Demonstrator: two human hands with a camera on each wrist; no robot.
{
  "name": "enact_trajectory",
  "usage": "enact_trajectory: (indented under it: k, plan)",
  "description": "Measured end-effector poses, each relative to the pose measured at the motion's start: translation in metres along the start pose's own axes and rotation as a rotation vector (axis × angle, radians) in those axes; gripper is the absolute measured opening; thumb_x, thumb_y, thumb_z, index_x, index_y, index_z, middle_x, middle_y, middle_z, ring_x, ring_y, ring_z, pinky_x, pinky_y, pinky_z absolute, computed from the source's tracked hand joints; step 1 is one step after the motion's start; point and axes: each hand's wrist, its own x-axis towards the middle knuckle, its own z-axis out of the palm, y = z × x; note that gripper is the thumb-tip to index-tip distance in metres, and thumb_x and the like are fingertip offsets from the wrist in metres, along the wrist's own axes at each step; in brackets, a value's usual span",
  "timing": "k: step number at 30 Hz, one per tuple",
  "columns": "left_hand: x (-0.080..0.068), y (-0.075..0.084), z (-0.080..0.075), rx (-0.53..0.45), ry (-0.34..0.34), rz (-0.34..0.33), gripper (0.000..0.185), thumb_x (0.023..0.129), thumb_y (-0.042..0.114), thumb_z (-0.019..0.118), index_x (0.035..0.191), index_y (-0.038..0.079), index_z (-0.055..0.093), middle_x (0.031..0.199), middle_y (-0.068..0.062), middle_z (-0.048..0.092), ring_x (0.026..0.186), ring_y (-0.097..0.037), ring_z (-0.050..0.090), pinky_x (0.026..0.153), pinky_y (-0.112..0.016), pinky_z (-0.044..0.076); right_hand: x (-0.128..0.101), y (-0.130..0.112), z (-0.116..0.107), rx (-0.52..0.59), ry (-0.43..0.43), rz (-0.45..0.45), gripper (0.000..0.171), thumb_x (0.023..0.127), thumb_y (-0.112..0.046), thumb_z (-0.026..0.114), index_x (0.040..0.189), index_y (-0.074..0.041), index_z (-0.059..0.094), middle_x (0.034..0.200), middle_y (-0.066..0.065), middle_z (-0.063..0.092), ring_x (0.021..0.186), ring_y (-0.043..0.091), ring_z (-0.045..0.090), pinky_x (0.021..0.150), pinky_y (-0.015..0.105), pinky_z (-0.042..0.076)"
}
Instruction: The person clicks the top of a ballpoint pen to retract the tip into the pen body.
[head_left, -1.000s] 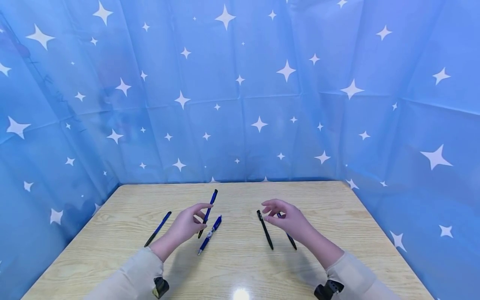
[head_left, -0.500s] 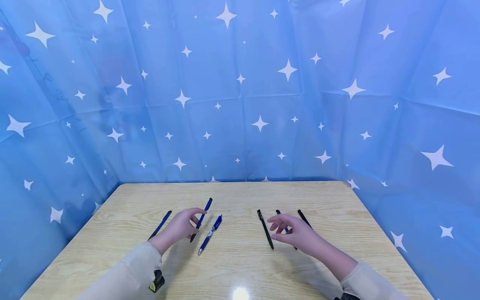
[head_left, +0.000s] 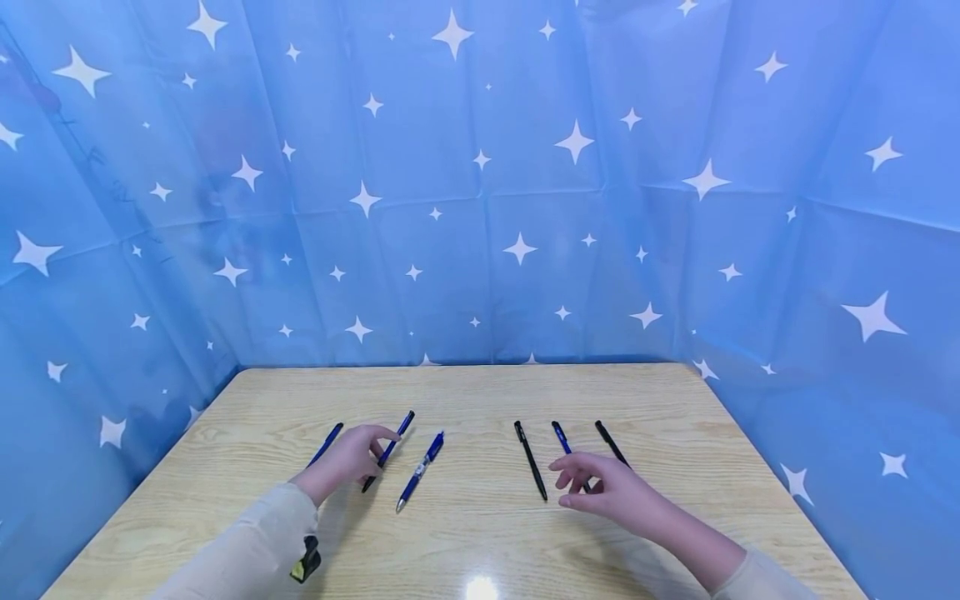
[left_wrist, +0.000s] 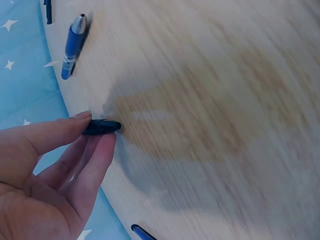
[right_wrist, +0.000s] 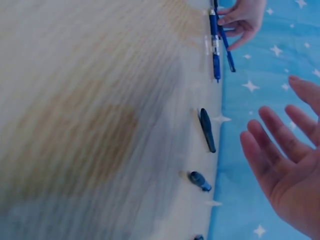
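My left hand (head_left: 351, 460) pinches a blue pen (head_left: 405, 423) between thumb and fingers. Its dark tip end (left_wrist: 102, 126) points out of the grip in the left wrist view, low over the table. On one side of it lies another blue pen (head_left: 327, 442), partly covered by the hand; on the other lies a blue click pen with a pale band (head_left: 420, 472). With fingers spread and nothing held, my right hand (head_left: 611, 496) hovers over the lower part of a blue pen with a black cap end (head_left: 561, 435). The right wrist view shows the same open palm (right_wrist: 292, 175).
A black pen (head_left: 531, 461) lies left of the right hand, and a second black pen (head_left: 611, 440) lies behind it, partly hidden. The wooden table (head_left: 480, 400) ends at a blue star-patterned curtain (head_left: 480, 250).
The left hand has moved left and lower with the blue pen. The right hand, empty throughout, has drawn back toward the body and right, uncovering the pens under it.
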Motion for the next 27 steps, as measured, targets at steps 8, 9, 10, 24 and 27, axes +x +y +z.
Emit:
enact_trajectory:
  k: [8, 9, 10, 24, 27]
  plan:
    - [0.001, -0.002, -0.001, 0.053, -0.01, -0.012, 0.058, 0.073, -0.017, 0.075, 0.124, 0.008, 0.066, 0.089, -0.009, 0.059, 0.06, -0.017, 0.057, 0.049, -0.032, 0.052, -0.014, 0.009, -0.001, 0.014, -0.005, 0.01, 0.038, 0.093, -0.017, 0.068, 0.126, -0.002, 0.059, 0.103, 0.008, 0.064, 0.087, 0.011, 0.059, 0.07, 0.03, 0.052]
    - [0.001, -0.003, -0.001, 0.06, -0.013, -0.014, 0.059, 0.072, -0.017, 0.075, 0.124, 0.008, 0.066, 0.089, -0.009, 0.059, 0.059, -0.017, 0.057, 0.049, -0.032, 0.052, -0.016, 0.009, -0.002, 0.017, -0.005, 0.011, 0.038, 0.093, -0.017, 0.068, 0.126, -0.002, 0.059, 0.103, 0.008, 0.064, 0.087, 0.011, 0.059, 0.07, 0.03, 0.052]
    - [0.001, -0.003, -0.001, 0.066, -0.015, -0.017, 0.059, 0.072, -0.017, 0.076, 0.124, 0.008, 0.066, 0.09, -0.009, 0.059, 0.059, -0.018, 0.057, 0.049, -0.032, 0.052, -0.017, 0.009, -0.002, 0.019, -0.007, 0.012, 0.038, 0.093, -0.017, 0.068, 0.126, -0.003, 0.059, 0.102, 0.008, 0.064, 0.088, 0.011, 0.059, 0.071, 0.03, 0.052]
    - [0.002, -0.002, -0.005, 0.135, -0.095, 0.035, 0.051, 0.073, -0.012, 0.079, 0.117, 0.012, 0.07, 0.088, -0.007, 0.056, 0.06, -0.017, 0.053, 0.048, -0.029, 0.047, -0.019, 0.012, -0.004, 0.027, -0.024, 0.018, 0.036, 0.093, -0.017, 0.068, 0.126, -0.003, 0.059, 0.102, 0.008, 0.065, 0.088, 0.011, 0.058, 0.071, 0.03, 0.051]
    - [0.001, -0.002, -0.006, 0.124, -0.109, 0.031, 0.05, 0.073, -0.009, 0.08, 0.118, 0.012, 0.07, 0.087, -0.007, 0.056, 0.061, -0.016, 0.053, 0.049, -0.029, 0.047, -0.016, 0.013, -0.005, 0.014, -0.029, 0.009, 0.035, 0.094, -0.017, 0.067, 0.125, -0.003, 0.06, 0.102, 0.007, 0.065, 0.087, 0.011, 0.058, 0.071, 0.029, 0.051]
